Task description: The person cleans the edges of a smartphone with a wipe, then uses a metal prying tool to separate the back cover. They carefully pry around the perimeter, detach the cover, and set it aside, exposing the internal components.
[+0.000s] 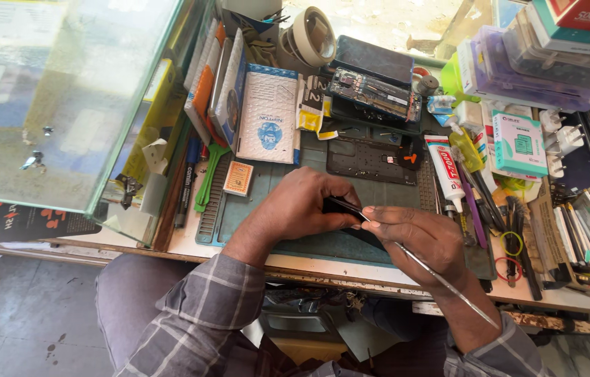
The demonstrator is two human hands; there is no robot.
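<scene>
**Bench Position: Thin Metal Tool Held Against a Small Dark Part**

The right hand (422, 239) is closed around a thin metal tool (441, 279), pinched near its front end between thumb and fingers. The tool's long axis runs diagonally: its tip points up and left toward the other hand, and its free tail extends down and right past the wrist, over the plaid sleeve (204, 314).

The left hand (302, 209) is curled shut over a small dark part (333, 207), of which only a sliver shows between the fingers; its kind cannot be told. The tool tip meets this part at the gap between the two hands, so the part lies just left of the right-hand grip, in line with the tool. Both hands touch or nearly touch there; the left hand is the nearer to the part, since it encloses it.

Both hands rest above a green work mat (351, 244) at the near edge of the bench. Well apart, toward the far side of the mat, lie an opened phone (375, 94) with its internals exposed and a dark screw tray (368, 160). A white adhesive tube (444, 171) lies to the right of the tray, beside brushes and hand tools. A glass display case (64, 98) stands at the left.
</scene>
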